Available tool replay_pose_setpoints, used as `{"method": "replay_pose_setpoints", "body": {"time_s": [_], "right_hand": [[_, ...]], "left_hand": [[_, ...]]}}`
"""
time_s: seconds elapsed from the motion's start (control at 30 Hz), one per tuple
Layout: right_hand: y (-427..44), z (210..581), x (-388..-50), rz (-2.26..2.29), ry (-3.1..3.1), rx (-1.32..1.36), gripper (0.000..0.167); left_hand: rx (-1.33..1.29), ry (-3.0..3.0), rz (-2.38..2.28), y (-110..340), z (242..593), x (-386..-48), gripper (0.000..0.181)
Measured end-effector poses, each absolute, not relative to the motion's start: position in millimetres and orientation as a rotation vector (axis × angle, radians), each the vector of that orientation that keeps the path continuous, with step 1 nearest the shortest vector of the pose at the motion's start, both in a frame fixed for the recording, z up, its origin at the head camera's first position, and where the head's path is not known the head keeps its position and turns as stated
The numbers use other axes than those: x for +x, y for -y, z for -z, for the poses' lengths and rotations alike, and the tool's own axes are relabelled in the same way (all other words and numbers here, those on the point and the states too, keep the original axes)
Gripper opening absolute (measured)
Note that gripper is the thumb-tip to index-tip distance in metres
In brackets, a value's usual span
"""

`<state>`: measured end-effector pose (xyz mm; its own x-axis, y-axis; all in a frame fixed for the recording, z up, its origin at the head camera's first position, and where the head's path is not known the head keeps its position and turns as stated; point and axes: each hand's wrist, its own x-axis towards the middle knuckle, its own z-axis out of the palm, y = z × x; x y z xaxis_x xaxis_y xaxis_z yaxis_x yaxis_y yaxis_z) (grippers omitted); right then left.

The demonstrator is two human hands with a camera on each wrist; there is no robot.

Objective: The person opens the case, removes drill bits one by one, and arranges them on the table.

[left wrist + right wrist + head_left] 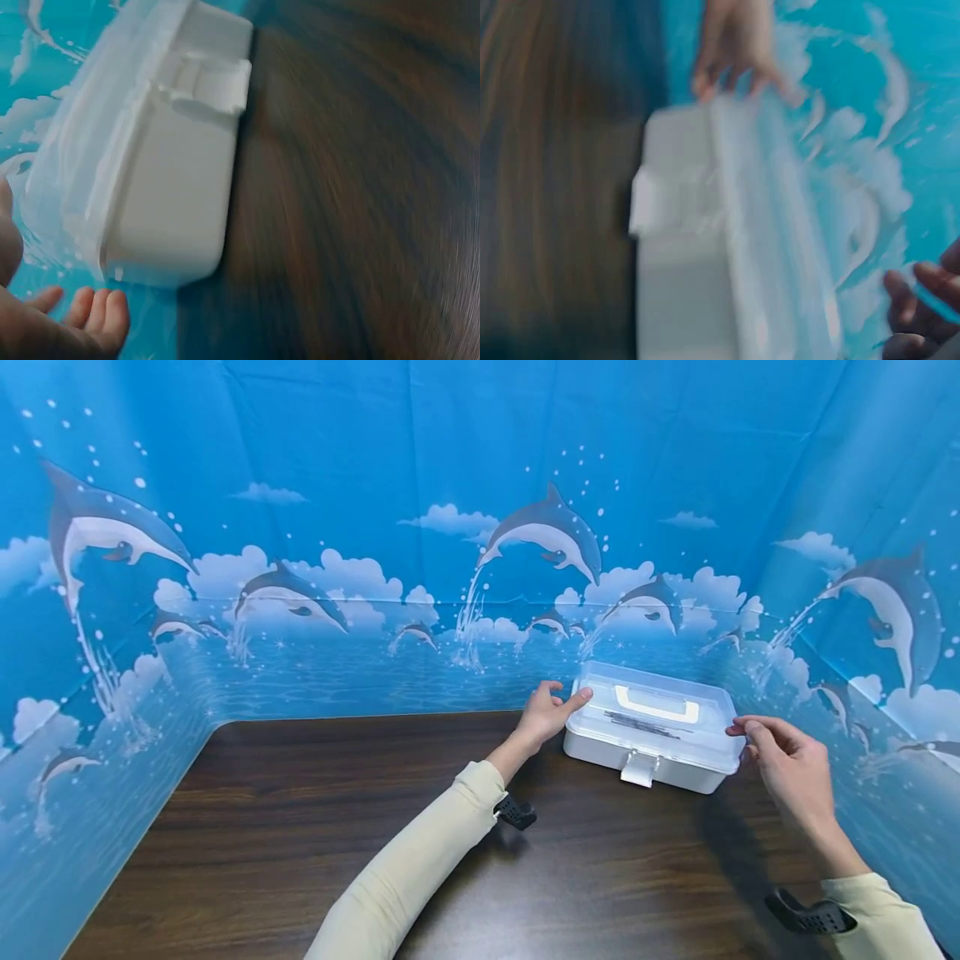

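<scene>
A white box (678, 770) with a clear lid and a white handle stands at the table's back right; thin dark items show through the lid. Its front latch (639, 768) hangs outward, and in the left wrist view the latch (214, 84) also sticks out. My left hand (546, 717) is at the box's left end, thumb by the lid's corner, fingers spread. At the right end is my right hand (797, 768), fingers slightly bent beside the lid's edge. The right wrist view, blurred, shows the box (686, 292) between my left hand (739, 45) and my right fingers (922, 300).
A dark wooden table (337, 827) lies under the box. Blue cloth (337, 485) printed with dolphins and clouds rises behind the table and along both sides, close to the box's back and right end.
</scene>
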<state>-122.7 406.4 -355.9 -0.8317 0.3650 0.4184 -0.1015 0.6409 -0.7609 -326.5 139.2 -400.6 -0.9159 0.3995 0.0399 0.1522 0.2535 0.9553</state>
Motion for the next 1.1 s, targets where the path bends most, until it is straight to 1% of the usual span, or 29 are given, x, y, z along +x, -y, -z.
{"method": "replay_pose_setpoints", "body": {"time_s": [0.07,0.13,0.27,0.37,0.43,0.53,0.67,0.83,1.1], "right_hand": [[-412,364,-128,-0.932,2.317,-0.204,0.038],[-418,372,-135,-0.823,2.364,-0.171,0.045],[-427,391,-146,-0.790,2.521,-0.084,0.074],[-430,404,-150,-0.830,2.591,-0.066,0.091],[-431,411,-153,-0.849,2.592,-0.042,0.098],[-433,417,-157,-0.819,2.571,-0.002,0.099],[-433,418,-159,-0.772,2.542,0.036,0.092],[-434,412,-157,-0.769,2.535,0.042,0.086],[-436,400,-152,-0.736,2.548,0.018,0.085]], "left_hand": [[0.701,-2.433,-1.594,-140,402,-330,0.094],[0.874,-2.502,-1.452,-140,402,-333,0.101],[1.174,-2.504,-1.240,-140,406,-336,0.114],[1.281,-2.469,-1.196,-140,409,-337,0.115],[1.304,-2.477,-1.179,-140,411,-338,0.112],[1.309,-2.499,-1.167,-140,412,-339,0.109],[1.294,-2.516,-1.168,-139,411,-340,0.108],[1.280,-2.515,-1.164,-138,408,-339,0.107],[1.251,-2.482,-1.180,-131,397,-334,0.100]]}}
